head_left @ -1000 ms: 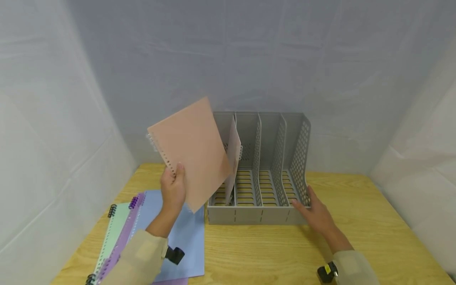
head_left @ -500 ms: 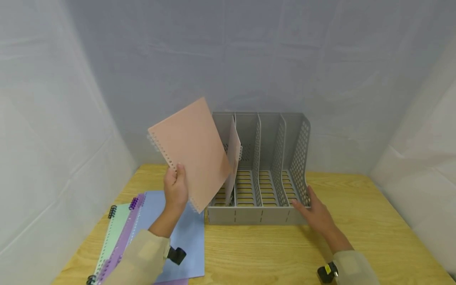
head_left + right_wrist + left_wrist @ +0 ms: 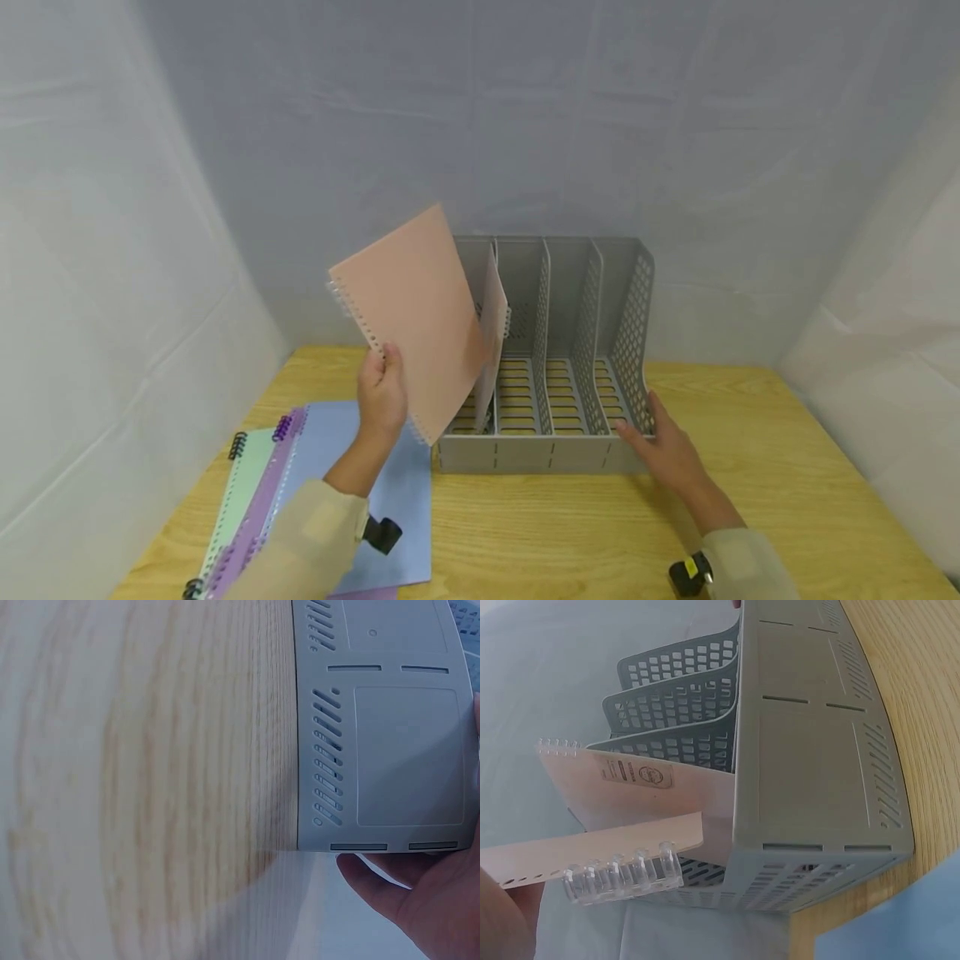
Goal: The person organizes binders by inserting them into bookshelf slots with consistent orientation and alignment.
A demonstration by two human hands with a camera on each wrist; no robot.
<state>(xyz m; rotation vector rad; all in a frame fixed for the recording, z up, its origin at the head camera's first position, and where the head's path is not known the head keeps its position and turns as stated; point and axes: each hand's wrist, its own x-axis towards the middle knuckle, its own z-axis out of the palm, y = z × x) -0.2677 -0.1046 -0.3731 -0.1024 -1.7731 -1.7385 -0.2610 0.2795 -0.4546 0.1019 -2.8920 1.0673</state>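
My left hand (image 3: 382, 396) pinches a pink spiral notebook (image 3: 420, 325) by its coil-bound edge, thumb on the cover. It is tilted in the air at the left end of a grey file rack (image 3: 540, 456). In the left wrist view, its clear coil (image 3: 622, 879) hangs just outside the rack's front corner. Another pink notebook (image 3: 491, 333) stands upright in the leftmost compartment, its label (image 3: 636, 772) visible. My right hand (image 3: 667, 446) grips the rack's right front corner, thumb over the front edge and fingers along the side wall (image 3: 636, 333).
To the left on the wooden table (image 3: 570, 533) lie overlapping spiral notebooks: blue (image 3: 401, 517), purple (image 3: 258, 508) and green (image 3: 243, 479). The blue one reaches close to the rack's front left corner. White cloth (image 3: 480, 125) hangs behind and at both sides.
My left hand and the held pink notebook have shifted slightly right, toward the rack's leftmost compartment. The right hand and the rack have stayed in place.
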